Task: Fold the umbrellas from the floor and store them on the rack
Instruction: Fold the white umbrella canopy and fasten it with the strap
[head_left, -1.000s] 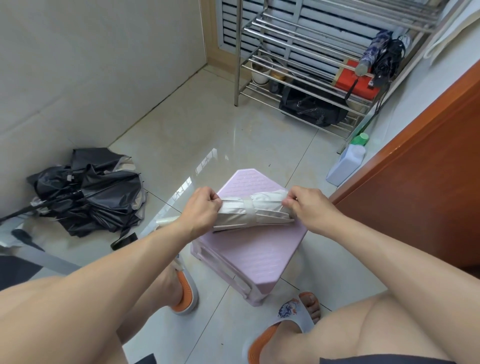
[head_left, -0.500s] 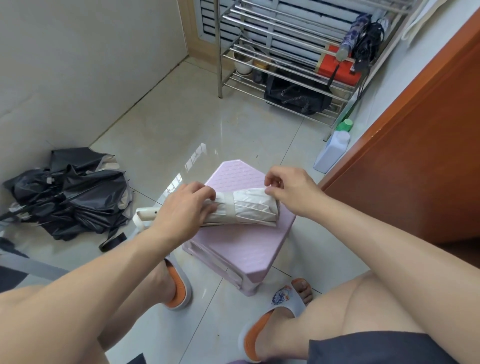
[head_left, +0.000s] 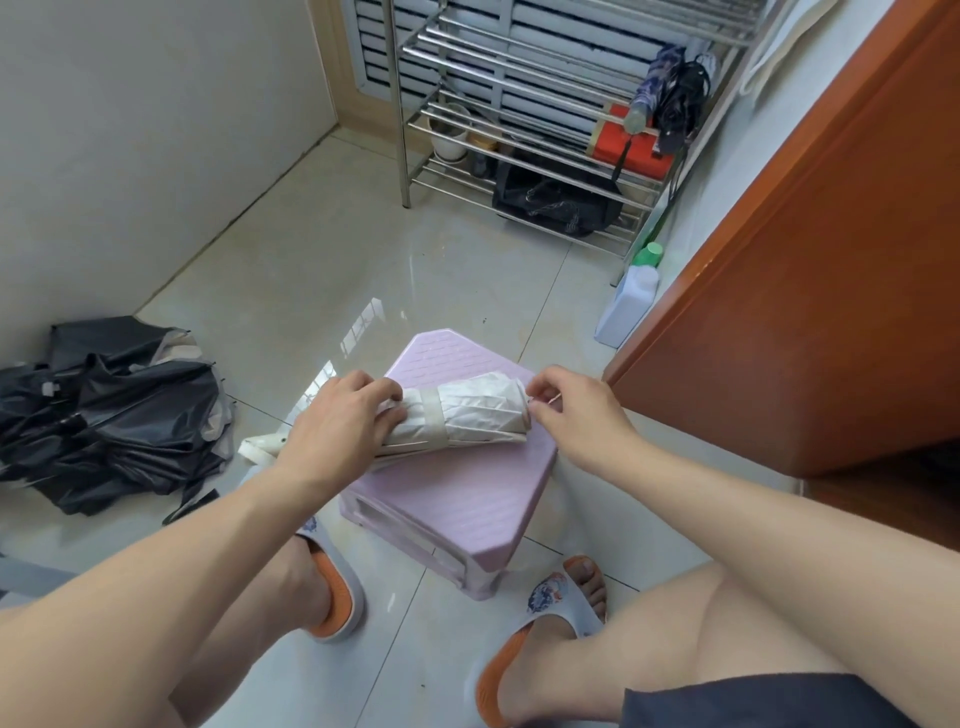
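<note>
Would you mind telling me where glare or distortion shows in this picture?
Head view: window glare on the floor tiles behind the stool; wide-angle bending of the rack and door; the umbrella stays sharp.

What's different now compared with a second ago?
The right hand let go of the white umbrella and now hovers at its end, fingers curled. The left hand still grips the handle end. The umbrella stays on the pink stool; the black umbrella lies untouched.

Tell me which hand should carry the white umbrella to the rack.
Probably the left hand: it already grips the strapped white umbrella on the pink stool. The right hand only pinches at its tip.
</note>
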